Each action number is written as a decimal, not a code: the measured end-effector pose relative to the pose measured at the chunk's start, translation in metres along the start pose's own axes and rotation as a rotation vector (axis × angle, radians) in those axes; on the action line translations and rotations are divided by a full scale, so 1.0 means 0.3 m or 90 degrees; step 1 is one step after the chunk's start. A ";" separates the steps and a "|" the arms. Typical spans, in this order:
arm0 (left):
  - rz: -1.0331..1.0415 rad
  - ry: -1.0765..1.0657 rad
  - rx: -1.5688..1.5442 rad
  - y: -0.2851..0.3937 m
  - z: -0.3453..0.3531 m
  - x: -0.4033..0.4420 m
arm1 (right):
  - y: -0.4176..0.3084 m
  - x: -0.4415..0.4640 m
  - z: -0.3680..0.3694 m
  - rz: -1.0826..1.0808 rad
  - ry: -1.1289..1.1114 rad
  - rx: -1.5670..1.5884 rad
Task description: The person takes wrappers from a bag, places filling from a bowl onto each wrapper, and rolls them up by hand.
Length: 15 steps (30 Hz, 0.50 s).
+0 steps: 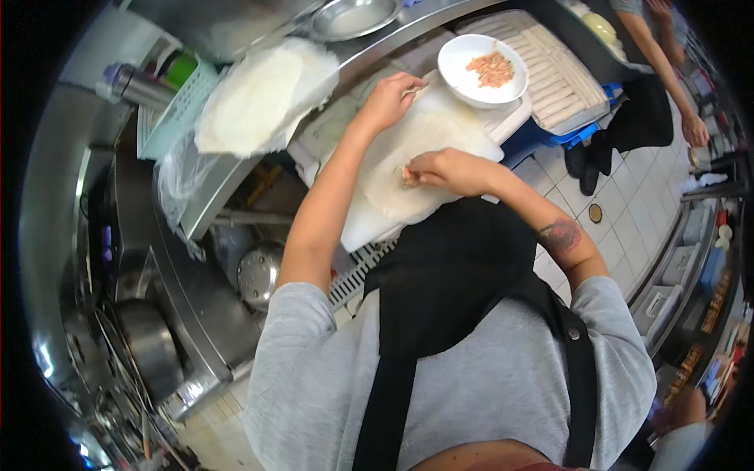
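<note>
A thin, pale round wrapper sheet (385,192) lies on a white cutting board (363,229) in front of me. My right hand (449,171) is low over the sheet, its fingertips pinched together on a small clump of orange-pink shredded filling (408,177). My left hand (390,100) is at the board's far left edge with its fingers closed; what lies between them is too small to make out. Beyond the board, a white bowl (463,49) holds more of the shredded filling.
Right of the bowl, a tray (585,122) carries rows of pale rolls. A stack of wrapper sheets (255,98) on plastic lies on the steel counter at left, beside a green basket (153,129). Another person's arm (660,63) hangs at upper right.
</note>
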<state>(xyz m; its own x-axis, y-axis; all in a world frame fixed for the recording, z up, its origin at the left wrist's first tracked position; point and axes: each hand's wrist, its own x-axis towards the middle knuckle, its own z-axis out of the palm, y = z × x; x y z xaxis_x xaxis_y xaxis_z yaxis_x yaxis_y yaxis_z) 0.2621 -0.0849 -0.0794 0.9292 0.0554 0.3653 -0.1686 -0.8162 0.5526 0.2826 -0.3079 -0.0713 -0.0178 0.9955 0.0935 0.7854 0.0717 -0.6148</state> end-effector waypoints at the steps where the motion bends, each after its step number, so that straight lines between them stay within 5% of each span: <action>1: -0.026 0.022 -0.026 0.014 -0.008 -0.055 | -0.014 -0.022 0.071 -0.028 0.058 -0.073; 6: -0.174 -0.120 -0.117 0.113 -0.003 -0.350 | 0.018 -0.095 0.257 -0.061 0.220 -0.258; 10: -0.190 0.031 -0.094 0.214 0.079 -0.498 | 0.026 -0.094 0.294 -0.049 0.270 -0.310; 15: -0.245 0.154 -0.094 0.243 0.127 -0.540 | 0.037 -0.053 0.239 0.007 0.286 -0.059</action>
<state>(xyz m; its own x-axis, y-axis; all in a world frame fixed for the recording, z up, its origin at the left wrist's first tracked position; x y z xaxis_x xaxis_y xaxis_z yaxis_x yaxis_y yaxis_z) 0.1118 -0.1754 -0.1268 0.8335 0.4836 0.2672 0.1112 -0.6206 0.7762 0.2472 -0.3184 -0.1358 0.2450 0.8687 0.4305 0.8364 0.0351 -0.5469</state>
